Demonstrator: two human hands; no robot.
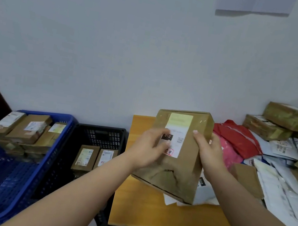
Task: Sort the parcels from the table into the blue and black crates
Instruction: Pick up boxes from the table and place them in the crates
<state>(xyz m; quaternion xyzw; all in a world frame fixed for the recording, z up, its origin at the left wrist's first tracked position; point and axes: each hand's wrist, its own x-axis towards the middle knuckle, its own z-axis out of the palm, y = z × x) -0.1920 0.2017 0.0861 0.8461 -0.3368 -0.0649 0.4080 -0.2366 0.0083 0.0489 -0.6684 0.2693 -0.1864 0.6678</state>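
holding a worn brown cardboard box with a pale shipping label (180,169) up above the yellow wooden worktop (157,213), tilted so the labelled face points toward the camera. gripping its left side with the left hand (150,148), thumb laid across the label near a dark sticker marked "010" and a small qr code. clasping its right edge with the right hand (209,152), thumb on the front face, fingers wrapped behind and out of sight. showing a crushed, dented lower corner on the box, with a red stamp at the foot of the label.

lying under and behind the box, a white plastic mailer bag (203,193) flat on the worktop. spreading over the right part of the worktop, a heap of white and grey mailer bags (281,174), with a red plastic mailer (237,135) and a pink one just beside it. stacked against the white wall (115,48) at far right, several brown taped cardboard boxes (289,116).

standing left of the worktop, a black perforated plastic crate (101,134) holding two small brown labelled boxes (95,157) side by side. sitting further left and touching it, a blue perforated plastic crate (5,177) with a pile of small brown labelled boxes (27,130) at its far end. hanging on the wall at top right, a sheet of white paper (255,4).
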